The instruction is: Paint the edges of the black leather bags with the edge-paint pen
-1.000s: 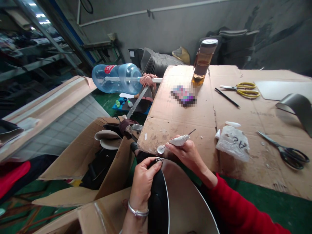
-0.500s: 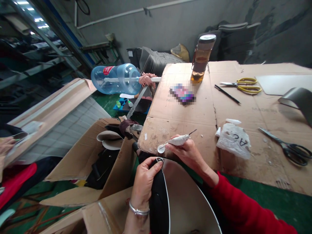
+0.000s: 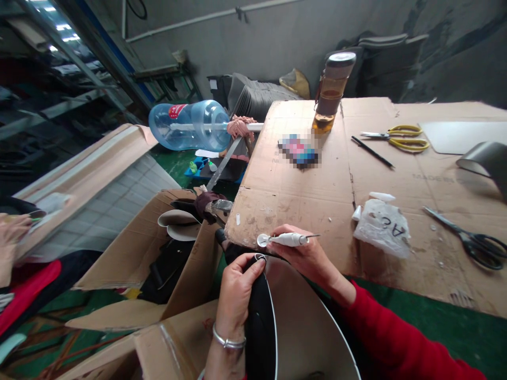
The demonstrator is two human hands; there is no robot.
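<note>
My left hand (image 3: 234, 290), with a bangle at its wrist, pinches the top corner of a curved sheet piece (image 3: 304, 316). The sheet is black on one side, beige on the other, with a white edge and a small white loop at the pinched corner. Just right of it, over the table's near edge, my right hand (image 3: 303, 256) is closed around a white-handled tool (image 3: 291, 239). A thin dark metal spike sticks out of its right end. The tool's left end meets a small round white cap (image 3: 262, 240) at the table edge; whether they touch I cannot tell.
On the cardboard-covered table (image 3: 285, 206) are a drink bottle (image 3: 332, 95), phone (image 3: 299, 150), pencil (image 3: 372, 152), yellow-handled snips (image 3: 407, 138), black scissors (image 3: 471, 240) and plastic bag (image 3: 382, 227). Left are an open carton (image 3: 194, 274), a water jug (image 3: 190, 125) and another person's hand (image 3: 13, 232).
My right hand has tilted the white-handled tool nearer to level, its left end lower by the cap. My left hand keeps its pinch on the sheet. The view has shifted slightly.
</note>
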